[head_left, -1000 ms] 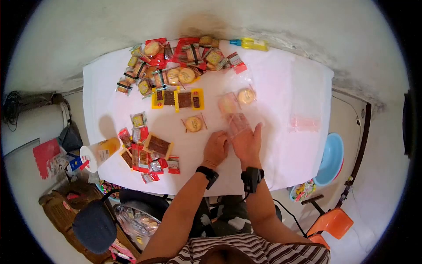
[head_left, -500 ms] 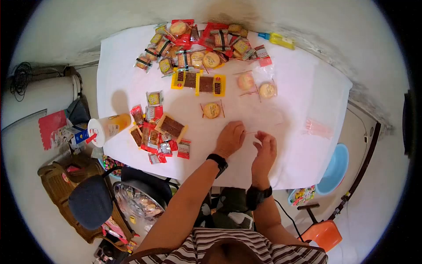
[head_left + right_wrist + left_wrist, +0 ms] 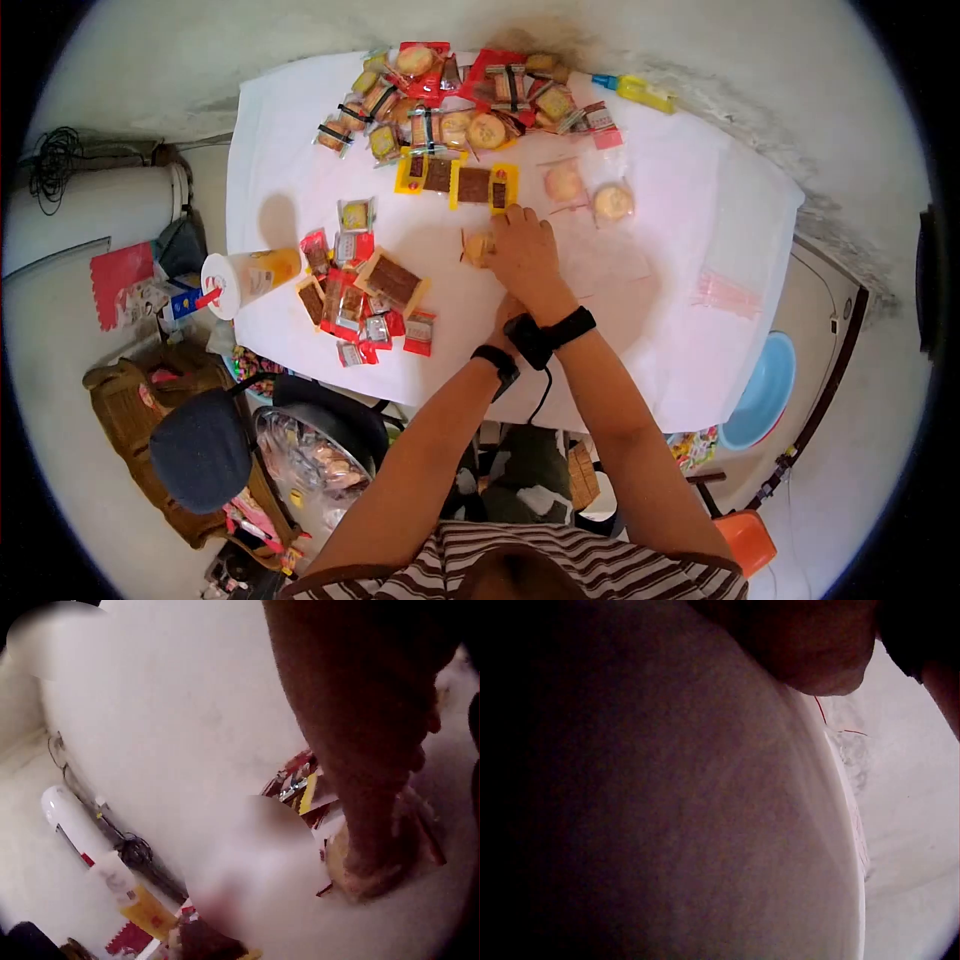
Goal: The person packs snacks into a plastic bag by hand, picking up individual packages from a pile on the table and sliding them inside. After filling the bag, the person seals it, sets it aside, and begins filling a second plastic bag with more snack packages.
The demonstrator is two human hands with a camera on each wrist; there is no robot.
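My right hand [image 3: 528, 255] reaches across my left and grips a round wrapped cookie [image 3: 476, 248]. In the right wrist view, its digits come down on the cookie [image 3: 341, 862], and the wrapper's red edges stick out on either side. My left hand [image 3: 506, 318] rests on the table, largely covered by the right wrist, and holds the red-edged mouth of a clear plastic bag [image 3: 615, 265]. The left wrist view has the bag [image 3: 855, 761] lying out from under that hand, whose fingertips are hidden. Two more round wrapped cookies, one pinkish [image 3: 564, 183] and one pale [image 3: 613, 203], lie beyond.
Yellow-ended brown snack packs [image 3: 474, 186] lie ahead, before a heap of wrapped snacks [image 3: 487, 130]. On the left are another snack pile [image 3: 345, 303] and a lidded drink cup [image 3: 250, 280]. A stack of clear bags [image 3: 728, 290] lies right; a yellow bottle [image 3: 645, 93] lies at the back.
My right hand has left the bag and crossed left over my left hand to the near round cookie. The left hand stays in place. The head view has shifted.
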